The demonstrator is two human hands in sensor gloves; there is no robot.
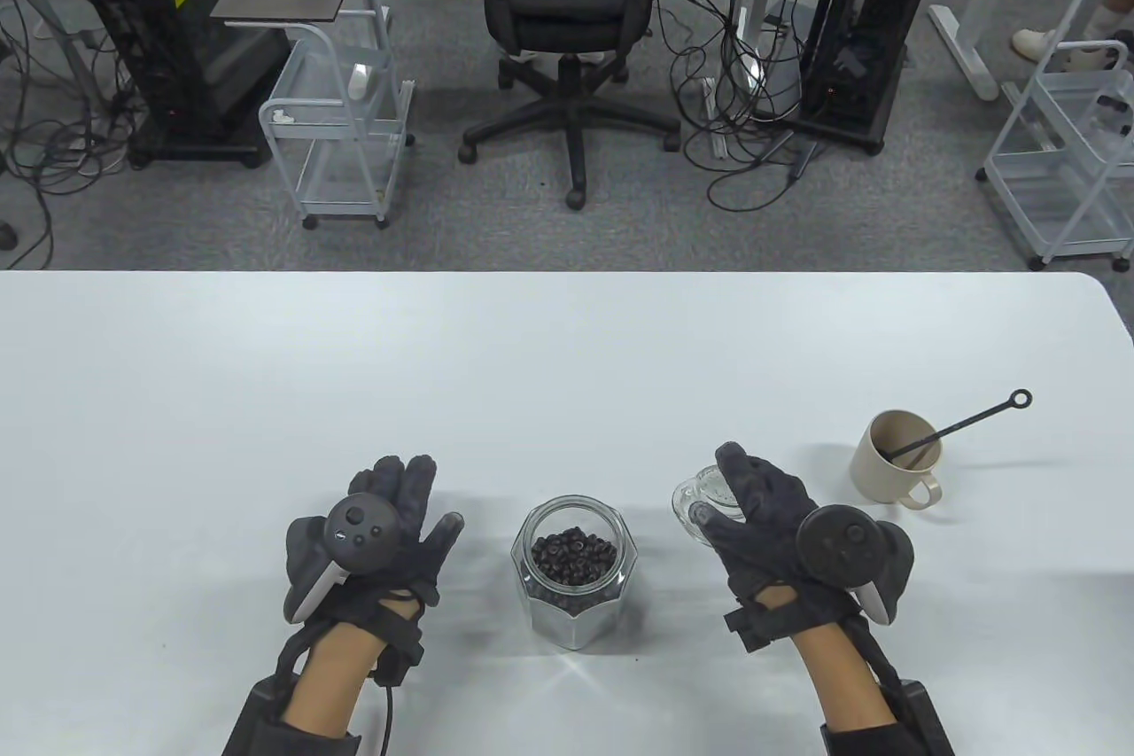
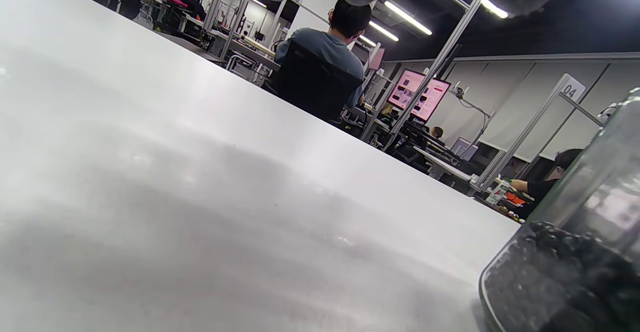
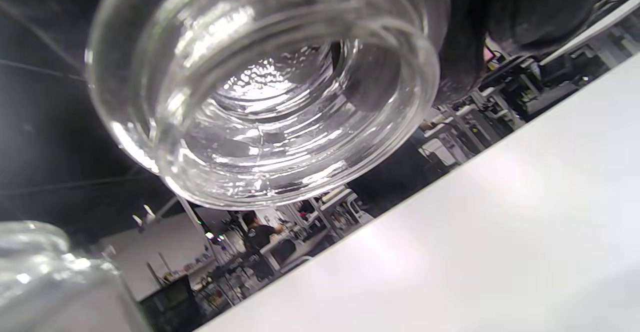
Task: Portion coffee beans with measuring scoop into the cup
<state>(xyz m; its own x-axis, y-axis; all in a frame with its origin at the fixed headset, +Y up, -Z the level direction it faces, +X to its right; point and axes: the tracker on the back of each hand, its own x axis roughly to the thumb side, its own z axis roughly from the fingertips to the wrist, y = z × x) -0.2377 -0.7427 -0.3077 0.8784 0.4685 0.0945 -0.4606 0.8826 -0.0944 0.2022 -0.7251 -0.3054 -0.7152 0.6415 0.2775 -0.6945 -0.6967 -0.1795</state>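
Early stage: jar (image 1: 574, 570) open, glass lid (image 1: 700, 501) held in right hand (image 1: 766, 526); left hand (image 1: 390, 526) flat, empty. Scoop (image 1: 961, 424) untouched in cup (image 1: 890, 459); no beans portioned yet.

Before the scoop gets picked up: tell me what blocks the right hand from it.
Only the glass lid the right hand holds occupies it. Bare table separates it from the scoop, standing in the cup.

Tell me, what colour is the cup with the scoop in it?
Beige; the cup shows best in the table view.
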